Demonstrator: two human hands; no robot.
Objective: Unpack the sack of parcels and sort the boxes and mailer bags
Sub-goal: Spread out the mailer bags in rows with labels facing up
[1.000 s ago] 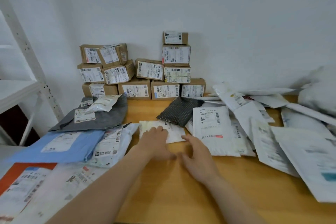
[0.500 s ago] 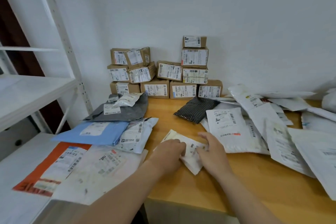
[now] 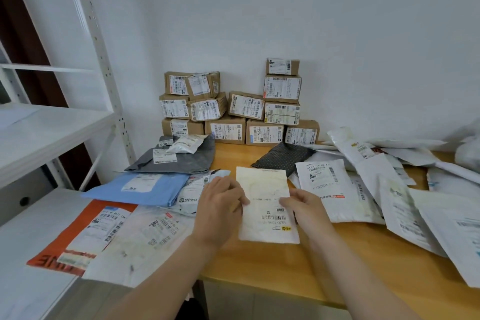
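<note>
I hold a small white padded mailer [image 3: 265, 202] upright over the wooden table [image 3: 298, 267], its label upside down towards me. My left hand [image 3: 220, 210] pinches its left edge and my right hand [image 3: 302, 206] pinches its right edge. Brown cardboard boxes [image 3: 233, 109] with labels are stacked against the wall at the back. On the left lie sorted mailer bags: a grey one [image 3: 179, 158], a blue one [image 3: 140, 187], an orange one [image 3: 78, 236] and a white one [image 3: 140, 241]. A loose heap of white mailers [image 3: 389, 189] covers the right of the table.
A black dotted mailer [image 3: 280, 156] lies before the boxes. A white metal shelf rack [image 3: 52, 125] stands at the left, beside a lower white surface [image 3: 28, 280]. The table's front edge runs just under my forearms.
Both hands picked the small white mailer up off the table, lifted it and turned it upright. My view swung to the left, bringing the shelf rack into sight.
</note>
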